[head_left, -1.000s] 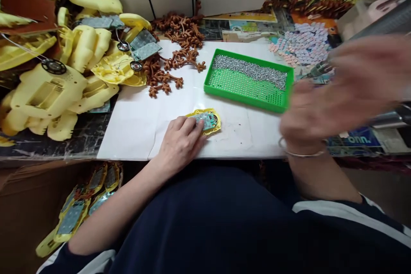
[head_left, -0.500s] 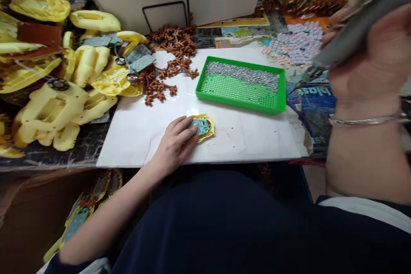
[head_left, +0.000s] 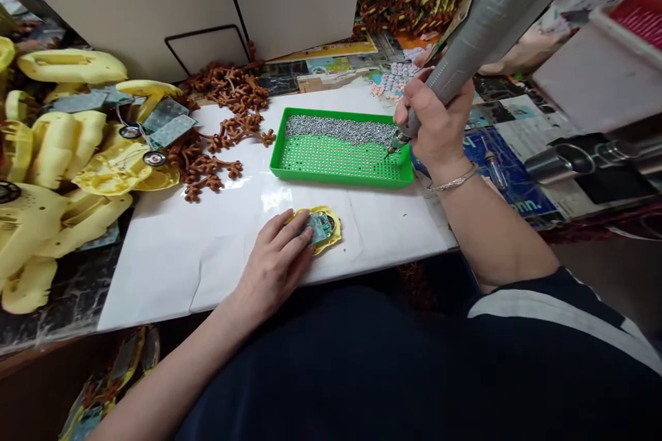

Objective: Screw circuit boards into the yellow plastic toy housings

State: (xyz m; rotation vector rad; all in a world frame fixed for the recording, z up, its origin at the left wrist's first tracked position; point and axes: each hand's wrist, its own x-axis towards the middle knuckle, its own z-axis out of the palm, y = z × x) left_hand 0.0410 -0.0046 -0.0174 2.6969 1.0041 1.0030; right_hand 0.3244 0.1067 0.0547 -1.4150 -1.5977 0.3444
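Observation:
My left hand [head_left: 274, 265] lies on the white work surface, its fingers closed over the left side of a yellow plastic shell [head_left: 337, 229]. Inside that shell is a green circuit board [head_left: 321, 224] with a dark round part beside it. My right hand [head_left: 439, 120] is wrapped round a grey electric screwdriver [head_left: 465, 41], held tilted. The screwdriver's tip points down over the right end of a green perforated tray [head_left: 341, 182]. Small silver screws [head_left: 336, 127] are heaped along the tray's far side. Whether a screw is on the tip I cannot tell.
Yellow shells [head_left: 67, 145] with boards and speakers pile up at the left. Brown branching plastic parts [head_left: 227, 131] lie beyond my left hand. A white carton [head_left: 207, 0] stands at the back. Small pink and white pieces [head_left: 393, 79] are behind the tray; a metal cylinder [head_left: 553, 165] lies right.
My right hand has brought the screwdriver from the upper right over to the tray's right end. The view has turned to the right. My left hand stays on the shell.

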